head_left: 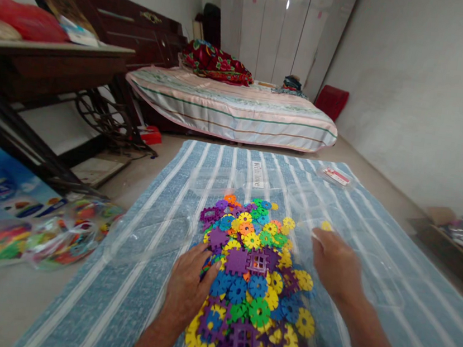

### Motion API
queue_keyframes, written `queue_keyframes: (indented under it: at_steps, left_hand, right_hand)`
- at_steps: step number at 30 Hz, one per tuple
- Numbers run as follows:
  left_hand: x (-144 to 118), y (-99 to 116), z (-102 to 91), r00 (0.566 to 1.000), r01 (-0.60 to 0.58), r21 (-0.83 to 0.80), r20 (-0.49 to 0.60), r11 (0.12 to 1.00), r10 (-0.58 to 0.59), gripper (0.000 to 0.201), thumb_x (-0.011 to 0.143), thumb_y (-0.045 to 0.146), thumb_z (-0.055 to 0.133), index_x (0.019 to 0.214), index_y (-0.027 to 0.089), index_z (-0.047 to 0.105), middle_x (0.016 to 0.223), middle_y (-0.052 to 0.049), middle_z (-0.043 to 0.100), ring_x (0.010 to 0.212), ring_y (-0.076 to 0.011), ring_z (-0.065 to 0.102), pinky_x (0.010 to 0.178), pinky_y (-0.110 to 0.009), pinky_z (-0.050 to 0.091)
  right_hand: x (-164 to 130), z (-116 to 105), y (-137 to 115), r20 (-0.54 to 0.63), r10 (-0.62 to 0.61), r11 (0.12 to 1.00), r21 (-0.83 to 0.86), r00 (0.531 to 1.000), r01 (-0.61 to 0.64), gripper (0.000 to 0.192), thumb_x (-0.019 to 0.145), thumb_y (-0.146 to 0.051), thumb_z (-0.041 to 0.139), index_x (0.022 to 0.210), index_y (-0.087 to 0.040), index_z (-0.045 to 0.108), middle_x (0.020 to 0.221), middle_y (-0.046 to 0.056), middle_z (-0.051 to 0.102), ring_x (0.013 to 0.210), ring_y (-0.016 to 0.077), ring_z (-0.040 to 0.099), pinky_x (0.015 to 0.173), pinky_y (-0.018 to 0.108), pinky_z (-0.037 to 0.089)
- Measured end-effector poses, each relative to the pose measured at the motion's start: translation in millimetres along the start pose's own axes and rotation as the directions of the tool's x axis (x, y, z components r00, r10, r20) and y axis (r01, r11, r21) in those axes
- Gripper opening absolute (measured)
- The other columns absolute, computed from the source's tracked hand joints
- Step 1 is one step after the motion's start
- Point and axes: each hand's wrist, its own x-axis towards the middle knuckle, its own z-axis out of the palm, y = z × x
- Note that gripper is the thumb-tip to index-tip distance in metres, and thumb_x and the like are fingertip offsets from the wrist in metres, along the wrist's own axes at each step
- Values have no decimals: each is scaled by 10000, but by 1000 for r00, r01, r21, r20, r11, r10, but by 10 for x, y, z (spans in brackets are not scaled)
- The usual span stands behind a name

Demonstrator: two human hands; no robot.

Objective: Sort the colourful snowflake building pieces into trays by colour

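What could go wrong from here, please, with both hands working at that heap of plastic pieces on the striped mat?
The left hand rests flat on the edge of the pile of colourful interlocking pieces; a sweep could scatter pieces off the striped mat onto the floor.

The right hand appears to pinch a small yellow piece beside clear plastic packaging, which is hard to see; the piece could slip and get lost among its folds.
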Motion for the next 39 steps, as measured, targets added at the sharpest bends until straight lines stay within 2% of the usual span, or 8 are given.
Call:
queue_keyframes:
  at_steps: [5, 10, 18, 27, 31, 35, 37, 39]
  left_hand:
    - [5, 9, -1, 1000, -6, 9, -1, 1000, 6, 298, 903, 408, 450, 957, 169, 619, 1048, -126, 683, 989, -248, 638, 851, -419, 532]
    - [20, 4, 8, 1000, -13, 25, 5, 1000, 13, 296, 900, 413, 450, 930, 180, 629, 1044, -119, 687, 985, -247, 640, 855, -417, 527]
    - [14, -9, 9, 999, 23, -18, 45, 1000, -22, 315, 895, 414, 450, 929, 169, 646, 1062, -130, 677, 1012, -261, 626, 886, -434, 509]
    - [18, -21, 13, 996, 57, -75, 70, 996, -52, 308, 883, 426, 462, 940, 190, 653, 1092, -120, 671, 1032, -265, 618, 901, -452, 503]
    - [32, -7, -10, 997, 41, -78, 66, 996, -36, 314, 888, 428, 447, 935, 196, 652, 1080, -113, 675, 1029, -263, 618, 899, -443, 504]
    - [28, -11, -13, 998, 31, -49, 65, 998, -28, 333, 894, 437, 437, 936, 182, 647, 1078, -127, 673, 1023, -259, 621, 891, -432, 510]
    - [20, -22, -7, 997, 32, -48, 71, 998, -29, 331, 894, 436, 437, 940, 182, 645, 1079, -126, 671, 1025, -259, 619, 891, -435, 510]
    - [14, -30, -3, 997, 35, -55, 74, 998, -31, 318, 892, 428, 442, 947, 189, 643, 1089, -118, 668, 1030, -257, 617, 899, -434, 506]
  right_hand:
    - [-446, 83, -198, 481, -60, 998, 60, 875, 35, 349, 836, -62, 371, 1031, -205, 623, 964, 52, 641, 878, 167, 604, 711, 235, 419]
    - [-634, 140, -253, 575, -26, 1000, 23, 818, 15, 469, 776, 12, 361, 1155, -156, 579, 1117, 109, 601, 1042, 208, 558, 844, 261, 405]
    - [-619, 86, -200, 560, -30, 998, 60, 828, -5, 481, 772, -19, 406, 1185, -204, 569, 1003, 77, 665, 940, 178, 608, 760, 223, 420]
    - [-603, -24, -118, 405, -134, 977, 204, 904, 54, 473, 770, -64, 408, 1171, -256, 570, 901, 24, 704, 801, 157, 661, 698, 219, 475]
    - [-327, -97, 11, 91, -103, 975, 205, 991, 82, 399, 821, -86, 359, 1133, -187, 586, 987, 75, 688, 879, 174, 653, 795, 277, 501]
    - [-86, -223, 89, -254, -24, 991, 118, 967, 56, 314, 878, -192, 377, 1098, -134, 593, 1104, 147, 634, 1026, 231, 603, 893, 365, 479]
    - [-150, -253, 51, -162, -58, 991, 109, 985, 77, 295, 882, -203, 383, 1066, -147, 608, 1081, 135, 641, 995, 227, 615, 871, 354, 487]
    - [-340, -238, -24, 99, -115, 988, 118, 988, 103, 286, 876, -172, 385, 1039, -183, 620, 1004, 89, 669, 900, 197, 646, 802, 306, 505]
